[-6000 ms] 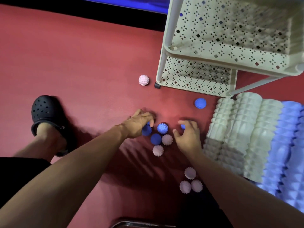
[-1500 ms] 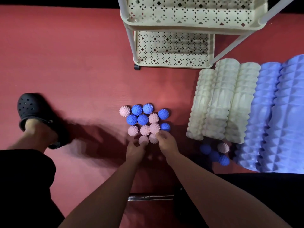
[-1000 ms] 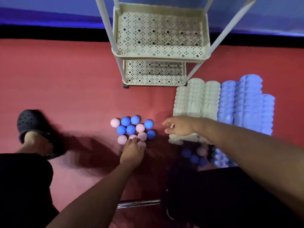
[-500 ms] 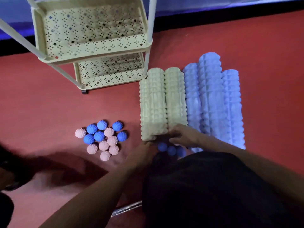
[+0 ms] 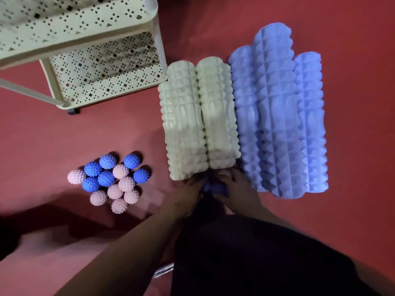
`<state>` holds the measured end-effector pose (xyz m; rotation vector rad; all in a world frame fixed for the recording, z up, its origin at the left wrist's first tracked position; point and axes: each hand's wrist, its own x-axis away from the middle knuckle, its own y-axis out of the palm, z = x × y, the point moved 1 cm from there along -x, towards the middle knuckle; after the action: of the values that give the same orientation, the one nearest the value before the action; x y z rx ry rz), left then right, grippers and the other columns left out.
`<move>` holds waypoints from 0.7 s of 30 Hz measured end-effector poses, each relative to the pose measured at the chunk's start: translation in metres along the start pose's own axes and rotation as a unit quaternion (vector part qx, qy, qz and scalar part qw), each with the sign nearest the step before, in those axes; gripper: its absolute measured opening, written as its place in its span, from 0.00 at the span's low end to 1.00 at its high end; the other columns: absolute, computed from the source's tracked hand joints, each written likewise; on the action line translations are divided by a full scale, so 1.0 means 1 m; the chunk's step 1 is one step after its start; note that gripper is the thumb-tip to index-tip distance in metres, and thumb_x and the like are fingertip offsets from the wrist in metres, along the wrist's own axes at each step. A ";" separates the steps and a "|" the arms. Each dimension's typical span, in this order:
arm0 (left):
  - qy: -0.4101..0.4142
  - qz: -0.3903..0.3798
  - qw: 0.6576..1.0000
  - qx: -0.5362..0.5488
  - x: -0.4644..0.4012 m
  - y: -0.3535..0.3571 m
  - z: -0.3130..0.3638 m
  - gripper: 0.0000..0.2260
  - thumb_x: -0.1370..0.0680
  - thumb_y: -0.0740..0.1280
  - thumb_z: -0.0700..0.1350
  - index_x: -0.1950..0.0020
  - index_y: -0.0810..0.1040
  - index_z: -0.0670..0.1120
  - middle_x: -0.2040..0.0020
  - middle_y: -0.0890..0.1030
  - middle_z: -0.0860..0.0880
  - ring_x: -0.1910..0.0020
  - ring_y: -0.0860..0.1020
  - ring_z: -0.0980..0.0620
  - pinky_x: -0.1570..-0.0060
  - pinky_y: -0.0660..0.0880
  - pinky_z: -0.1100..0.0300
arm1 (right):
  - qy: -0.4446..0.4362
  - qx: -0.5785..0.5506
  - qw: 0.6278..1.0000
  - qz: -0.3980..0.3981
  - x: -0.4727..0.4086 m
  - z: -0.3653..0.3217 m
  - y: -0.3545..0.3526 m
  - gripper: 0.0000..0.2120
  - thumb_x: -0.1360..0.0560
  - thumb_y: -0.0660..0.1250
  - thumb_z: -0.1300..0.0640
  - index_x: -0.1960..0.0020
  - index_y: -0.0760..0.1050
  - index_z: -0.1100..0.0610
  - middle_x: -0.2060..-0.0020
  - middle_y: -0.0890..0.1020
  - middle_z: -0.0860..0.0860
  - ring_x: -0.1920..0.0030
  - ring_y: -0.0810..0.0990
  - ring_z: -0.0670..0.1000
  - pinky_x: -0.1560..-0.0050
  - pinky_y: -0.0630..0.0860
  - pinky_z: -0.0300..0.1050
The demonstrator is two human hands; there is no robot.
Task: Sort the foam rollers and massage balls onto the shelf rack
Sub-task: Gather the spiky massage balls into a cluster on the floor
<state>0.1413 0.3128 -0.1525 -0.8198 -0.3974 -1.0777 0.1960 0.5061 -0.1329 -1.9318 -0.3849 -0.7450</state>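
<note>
Two bare forearms, no sleeves, watch or bands visible. Left hand (image 5: 188, 194) and right hand (image 5: 239, 193) bare, without gloves or rings discernible; fingers partly blurred and shadowed. Dark, near-black garment (image 5: 256, 253) over the lap or thigh, plain, no pattern, seam or marking distinguishable in the dim light. Further dark shape at lower left edge, too shadowed to identify.
</note>
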 end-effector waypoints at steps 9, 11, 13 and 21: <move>-0.021 0.029 0.999 0.010 -0.012 0.014 -0.016 0.08 0.23 0.61 0.53 0.47 0.76 0.55 0.48 0.81 0.61 0.48 0.79 0.56 0.43 0.76 0.49 | 0.009 -0.042 0.999 -0.022 -0.011 -0.009 0.024 0.31 0.33 0.78 0.50 0.31 0.75 0.50 0.29 0.62 0.57 0.31 0.64 0.65 0.29 0.62 0.56; -0.040 0.043 0.997 0.043 -0.010 0.008 -0.005 0.04 0.22 0.63 0.50 0.48 0.74 0.54 0.49 0.77 0.58 0.52 0.76 0.55 0.48 0.75 0.54 | 0.043 -0.085 0.994 -0.048 -0.009 -0.007 0.024 0.26 0.29 0.75 0.54 0.32 0.75 0.52 0.34 0.67 0.55 0.35 0.69 0.59 0.36 0.68 0.46; -0.036 0.062 0.996 0.057 -0.007 0.003 0.002 0.05 0.21 0.64 0.48 0.47 0.74 0.51 0.49 0.75 0.55 0.52 0.75 0.53 0.51 0.74 0.55 | 0.044 -0.124 0.991 -0.026 -0.011 -0.003 0.021 0.25 0.30 0.76 0.54 0.34 0.76 0.53 0.37 0.69 0.56 0.40 0.73 0.59 0.39 0.74 0.50; -0.042 0.096 0.990 0.090 0.021 -0.015 0.005 0.23 0.23 0.62 0.60 0.30 0.71 0.53 0.34 0.75 0.52 0.40 0.76 0.52 0.41 0.75 0.52 | 0.064 -0.216 0.968 -0.110 -0.002 0.001 -0.006 0.14 0.30 0.76 0.41 0.47 0.78 0.42 0.48 0.81 0.47 0.48 0.79 0.50 0.44 0.78 0.50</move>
<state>0.1381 0.3001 -0.1295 -0.7288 -0.4688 -0.8174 0.1918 0.5098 -0.1306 -2.2515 -0.3835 -1.1695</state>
